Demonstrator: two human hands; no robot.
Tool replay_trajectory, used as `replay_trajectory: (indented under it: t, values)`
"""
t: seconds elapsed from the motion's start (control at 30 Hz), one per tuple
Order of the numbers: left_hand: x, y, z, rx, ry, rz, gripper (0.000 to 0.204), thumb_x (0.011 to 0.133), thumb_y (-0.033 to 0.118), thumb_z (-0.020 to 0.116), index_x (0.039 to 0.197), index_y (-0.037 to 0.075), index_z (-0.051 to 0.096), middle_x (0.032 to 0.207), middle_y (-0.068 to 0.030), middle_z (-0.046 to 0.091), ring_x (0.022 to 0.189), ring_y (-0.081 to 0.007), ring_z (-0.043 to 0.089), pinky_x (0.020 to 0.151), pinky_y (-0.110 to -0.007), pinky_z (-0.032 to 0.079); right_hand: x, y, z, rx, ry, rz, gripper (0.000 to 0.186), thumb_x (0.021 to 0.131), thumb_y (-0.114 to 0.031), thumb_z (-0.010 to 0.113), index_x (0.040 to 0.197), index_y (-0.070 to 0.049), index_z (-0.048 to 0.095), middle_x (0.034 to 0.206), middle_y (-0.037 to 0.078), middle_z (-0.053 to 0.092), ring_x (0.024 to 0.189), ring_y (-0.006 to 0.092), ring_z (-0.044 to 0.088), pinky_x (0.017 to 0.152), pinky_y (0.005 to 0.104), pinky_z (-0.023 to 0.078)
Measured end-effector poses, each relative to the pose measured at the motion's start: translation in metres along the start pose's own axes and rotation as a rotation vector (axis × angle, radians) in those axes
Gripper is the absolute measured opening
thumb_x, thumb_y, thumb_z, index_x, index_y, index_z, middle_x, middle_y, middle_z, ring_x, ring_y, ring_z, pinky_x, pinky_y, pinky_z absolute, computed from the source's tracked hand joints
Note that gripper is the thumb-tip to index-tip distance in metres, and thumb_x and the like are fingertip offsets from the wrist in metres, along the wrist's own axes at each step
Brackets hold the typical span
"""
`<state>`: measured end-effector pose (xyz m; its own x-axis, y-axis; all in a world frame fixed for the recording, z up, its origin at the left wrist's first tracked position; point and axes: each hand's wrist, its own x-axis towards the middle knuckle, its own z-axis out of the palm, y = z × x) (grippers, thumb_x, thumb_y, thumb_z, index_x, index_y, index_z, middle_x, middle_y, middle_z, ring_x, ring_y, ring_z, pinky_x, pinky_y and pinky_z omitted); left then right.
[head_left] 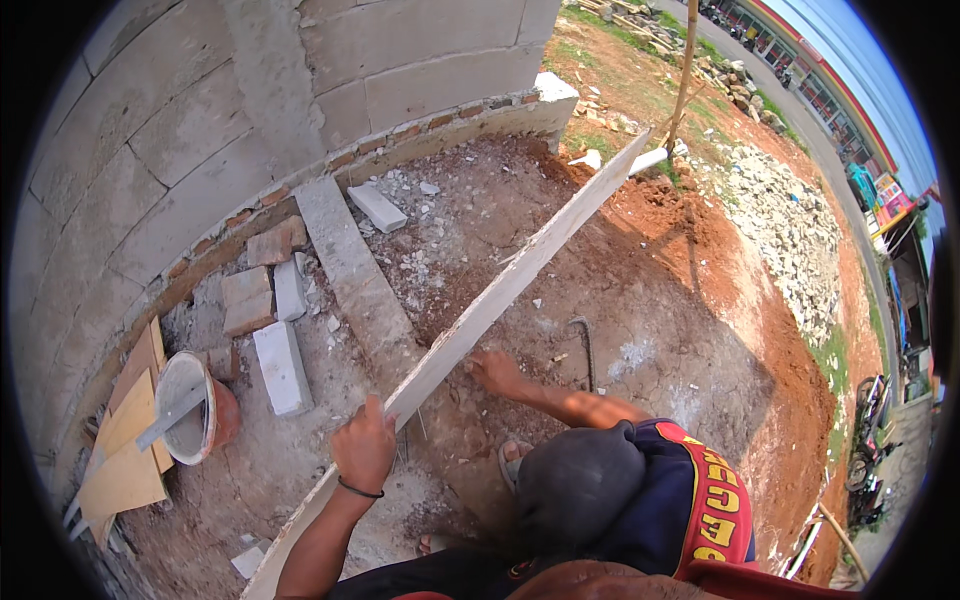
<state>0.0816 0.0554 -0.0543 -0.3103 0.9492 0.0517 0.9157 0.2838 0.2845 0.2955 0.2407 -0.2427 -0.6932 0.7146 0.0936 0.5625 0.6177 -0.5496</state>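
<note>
A long, pale, rough-edged board stands on edge, slanting across the ground from bottom left to far right. My left hand, with a black band at its wrist, is closed over the board's upper edge. My right hand reaches low to the dirt on the board's right side, close to its face. Its fingers look partly spread, though their tips are hard to make out. To the right of that hand lies a dark, hooked metal bar. A sandalled foot shows beside a dark rounded shape.
On the left, a bucket holds a flat metal blade, near thin wooden sheets. Bricks and white blocks lie by the block wall. A concrete strip runs toward the board. White rubble lies far right.
</note>
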Motion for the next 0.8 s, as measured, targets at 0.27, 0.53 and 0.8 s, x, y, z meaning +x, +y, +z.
replay_trajectory:
  t: [0.27,0.53,0.8]
  values:
    - [0.005,-0.005,0.005,-0.025,-0.001,-0.006,0.033,0.081,0.024,0.071,0.097,0.006,0.049,0.078,-0.0162,0.064,0.064,-0.0381,0.064,0.055,-0.047,0.05,-0.039,-0.089,0.017,0.445,-0.669,0.166,0.021,0.086,-0.019,0.053,0.081,-0.002,0.065,0.067,0.006,0.067,0.064,0.0173,0.064,0.062,0.0347,0.049]
    - [0.0,-0.025,-0.011,-0.03,-0.106,-0.053,0.034,0.079,0.025,0.072,0.096,0.005,0.05,0.076,-0.0168,0.066,0.068,-0.0394,0.064,0.061,-0.049,0.049,-0.021,-0.127,0.038,0.44,-0.968,0.257,0.024,0.088,-0.02,0.053,0.079,-0.001,0.065,0.069,0.007,0.069,0.056,0.0171,0.064,0.059,0.0344,0.051]
    - [0.004,-0.023,-0.012,-0.023,0.007,0.024,0.029,0.08,0.023,0.071,0.094,0.006,0.054,0.073,-0.0156,0.066,0.067,-0.0374,0.064,0.058,-0.048,0.048,-0.033,-0.136,0.016,0.628,-0.938,0.311,0.027,0.091,-0.021,0.053,0.08,0.001,0.064,0.071,0.007,0.069,0.057,0.0148,0.064,0.058,0.0323,0.051]
